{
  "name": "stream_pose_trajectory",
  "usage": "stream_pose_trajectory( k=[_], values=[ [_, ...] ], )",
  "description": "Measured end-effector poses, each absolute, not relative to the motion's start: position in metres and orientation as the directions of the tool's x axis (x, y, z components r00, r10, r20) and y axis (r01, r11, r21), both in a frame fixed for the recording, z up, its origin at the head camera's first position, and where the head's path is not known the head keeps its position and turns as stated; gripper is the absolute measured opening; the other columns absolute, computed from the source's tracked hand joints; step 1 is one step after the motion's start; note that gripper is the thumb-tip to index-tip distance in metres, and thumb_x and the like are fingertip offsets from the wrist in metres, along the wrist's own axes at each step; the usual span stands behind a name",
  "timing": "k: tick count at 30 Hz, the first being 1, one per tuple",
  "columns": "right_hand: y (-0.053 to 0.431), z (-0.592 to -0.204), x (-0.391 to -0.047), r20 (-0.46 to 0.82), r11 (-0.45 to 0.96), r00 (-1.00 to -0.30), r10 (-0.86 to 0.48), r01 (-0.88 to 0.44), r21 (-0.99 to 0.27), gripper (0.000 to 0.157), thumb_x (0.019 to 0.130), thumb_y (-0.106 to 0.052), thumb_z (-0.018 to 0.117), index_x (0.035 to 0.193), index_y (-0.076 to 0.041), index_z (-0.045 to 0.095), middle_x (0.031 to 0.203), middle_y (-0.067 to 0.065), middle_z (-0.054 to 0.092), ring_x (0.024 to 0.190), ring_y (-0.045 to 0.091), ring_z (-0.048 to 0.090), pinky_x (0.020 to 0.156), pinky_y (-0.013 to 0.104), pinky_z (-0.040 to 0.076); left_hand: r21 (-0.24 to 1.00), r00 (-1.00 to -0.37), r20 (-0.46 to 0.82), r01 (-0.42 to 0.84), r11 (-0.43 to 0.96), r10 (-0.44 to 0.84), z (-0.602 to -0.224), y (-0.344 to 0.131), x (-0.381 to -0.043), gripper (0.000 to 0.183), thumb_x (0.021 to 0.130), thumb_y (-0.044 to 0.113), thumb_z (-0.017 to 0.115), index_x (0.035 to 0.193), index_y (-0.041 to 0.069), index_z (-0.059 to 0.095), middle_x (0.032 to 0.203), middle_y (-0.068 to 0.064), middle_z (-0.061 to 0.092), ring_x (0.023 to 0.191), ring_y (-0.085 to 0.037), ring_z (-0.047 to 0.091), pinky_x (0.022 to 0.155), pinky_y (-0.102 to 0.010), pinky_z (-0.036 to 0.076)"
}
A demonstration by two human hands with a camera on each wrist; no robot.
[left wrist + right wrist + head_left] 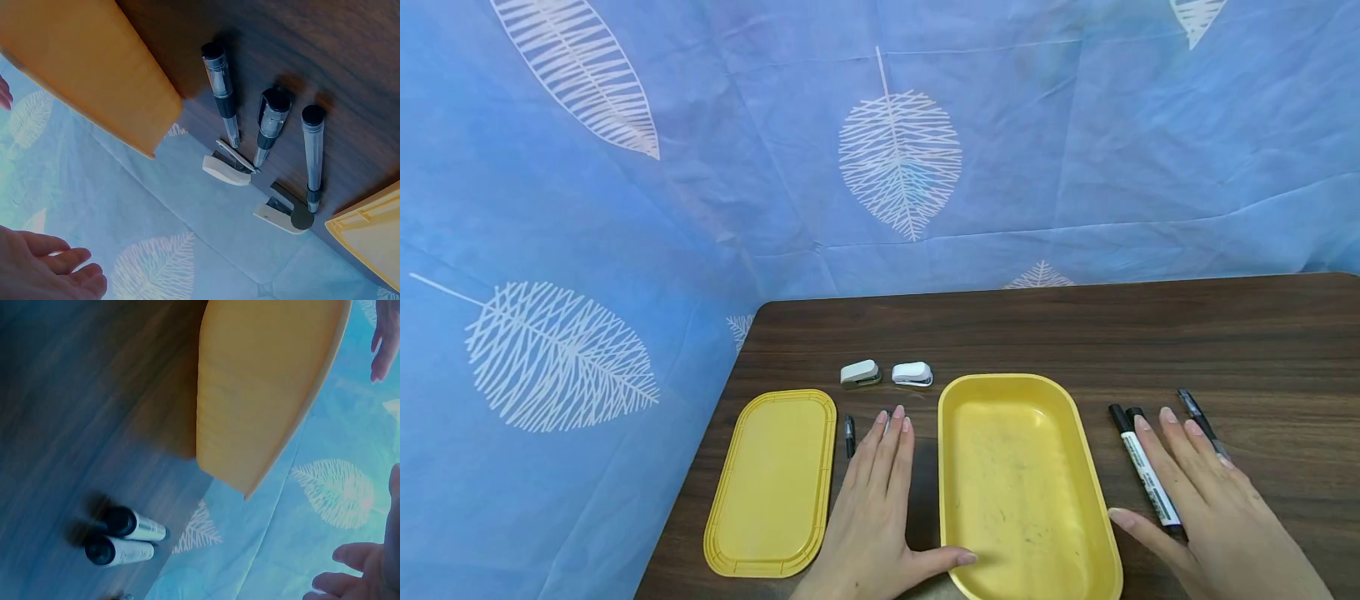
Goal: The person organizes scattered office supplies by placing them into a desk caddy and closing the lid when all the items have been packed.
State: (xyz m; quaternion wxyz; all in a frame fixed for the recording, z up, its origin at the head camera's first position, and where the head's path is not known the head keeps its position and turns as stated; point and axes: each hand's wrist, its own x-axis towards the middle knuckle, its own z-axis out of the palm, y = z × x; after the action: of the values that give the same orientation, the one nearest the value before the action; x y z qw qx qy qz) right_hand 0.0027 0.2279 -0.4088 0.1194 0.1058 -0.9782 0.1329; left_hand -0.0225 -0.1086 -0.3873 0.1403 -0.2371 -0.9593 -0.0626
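Note:
In the head view my left hand hovers palm down, fingers straight, over pens left of a yellow open box. Its thumb overlaps the box's left rim. The left wrist view shows a clear-barrelled pen, a clipped pen and another black-ended pen side by side. On the other side of the box, my right hand is spread with nothing in its grip, above a white marker with a black cap. A second marker lies alongside, mostly hidden by that hand in the head view.
A flat yellow lid lies at the left of the dark wooden table. Behind the left hand sit a grey-and-white stapler and a white stapler. Another pen lies far right. Blue leaf-patterned cloth hangs behind.

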Motion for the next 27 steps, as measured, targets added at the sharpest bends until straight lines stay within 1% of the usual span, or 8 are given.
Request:
stream_pose_trajectory(
  k=[5,7,10,13,17,21,25,27],
  values=[
    [0.236,-0.406,0.001,0.226,0.917,-0.966,-0.126,-0.2,-0.345,0.097,0.09,-0.044,0.064,0.157,-0.009,0.004,0.163,0.018,0.0,0.149,0.012,-0.018,0.118,0.053,-0.012,0.078,-0.86,0.295,0.456,0.887,0.416,-0.386,-0.109,-0.021,0.131,0.066,0.091,0.05,0.157,0.009,0.001,0.165,-0.003,0.004,0.153,-0.02,0.009,0.114,-0.045,0.036],
    [0.238,-0.403,0.0,0.179,0.925,-0.979,-0.097,-0.155,-0.348,0.098,0.091,-0.046,0.062,0.156,-0.007,0.0,0.162,0.02,-0.003,0.148,0.015,-0.022,0.117,0.055,-0.015,0.092,-0.862,0.299,0.454,0.886,0.41,-0.386,-0.109,-0.021,0.132,0.065,0.09,0.051,0.157,0.01,0.001,0.165,-0.002,0.004,0.153,-0.019,0.008,0.113,-0.045,0.036],
    [0.241,-0.4,0.0,0.169,0.935,-0.983,-0.075,-0.128,-0.332,0.098,0.092,-0.048,0.06,0.155,-0.003,0.0,0.161,0.022,-0.003,0.147,0.018,-0.022,0.115,0.06,-0.013,0.107,-0.854,0.317,0.465,0.879,0.413,-0.385,-0.11,-0.021,0.132,0.065,0.088,0.055,0.157,0.009,0.003,0.165,-0.002,0.005,0.153,-0.02,0.01,0.113,-0.045,0.037],
    [0.243,-0.399,0.0,0.184,0.937,-0.981,-0.065,-0.124,-0.328,0.097,0.092,-0.048,0.06,0.155,-0.004,0.001,0.161,0.021,-0.003,0.147,0.019,-0.021,0.114,0.062,-0.011,0.128,-0.841,0.335,0.487,0.864,0.425,-0.385,-0.111,-0.021,0.133,0.064,0.086,0.06,0.156,0.008,0.005,0.165,-0.004,0.007,0.152,-0.021,0.011,0.112,-0.045,0.038],
    [0.247,-0.4,0.001,0.25,0.922,-0.965,-0.081,-0.168,-0.35,0.097,0.091,-0.044,0.064,0.156,-0.004,0.005,0.161,0.022,0.002,0.15,0.02,-0.015,0.116,0.06,-0.008,0.163,-0.849,0.317,0.488,0.858,0.422,-0.385,-0.111,-0.021,0.132,0.065,0.086,0.059,0.157,0.009,0.004,0.165,-0.002,0.004,0.153,-0.017,0.009,0.113,-0.044,0.037],
    [0.252,-0.402,0.0,0.318,0.909,-0.943,-0.095,-0.213,-0.359,0.098,0.089,-0.041,0.067,0.155,0.0,0.007,0.16,0.025,0.005,0.151,0.022,-0.008,0.119,0.057,-0.004,0.197,-0.872,0.286,0.459,0.866,0.397,-0.385,-0.112,-0.021,0.131,0.064,0.088,0.055,0.157,0.013,0.001,0.165,0.002,0.001,0.153,-0.014,0.006,0.113,-0.045,0.037],
    [0.257,-0.4,-0.002,0.421,0.884,-0.9,-0.108,-0.281,-0.374,0.097,0.089,-0.044,0.066,0.152,0.006,0.013,0.157,0.03,0.012,0.152,0.025,0.0,0.123,0.042,-0.001,0.204,-0.871,0.299,0.458,0.865,0.39,-0.385,-0.112,-0.02,0.132,0.063,0.086,0.06,0.157,0.012,0.003,0.165,0.0,0.004,0.152,-0.018,0.011,0.112,-0.046,0.038],
    [0.258,-0.399,-0.003,0.469,0.877,-0.878,-0.097,-0.298,-0.376,0.095,0.089,-0.047,0.065,0.151,0.007,0.017,0.156,0.03,0.016,0.151,0.027,0.005,0.123,0.038,0.0,0.198,-0.866,0.309,0.462,0.865,0.392,-0.386,-0.113,-0.02,0.133,0.063,0.085,0.061,0.157,0.011,0.004,0.165,-0.002,0.006,0.152,-0.02,0.013,0.111,-0.046,0.039]
  ],
)
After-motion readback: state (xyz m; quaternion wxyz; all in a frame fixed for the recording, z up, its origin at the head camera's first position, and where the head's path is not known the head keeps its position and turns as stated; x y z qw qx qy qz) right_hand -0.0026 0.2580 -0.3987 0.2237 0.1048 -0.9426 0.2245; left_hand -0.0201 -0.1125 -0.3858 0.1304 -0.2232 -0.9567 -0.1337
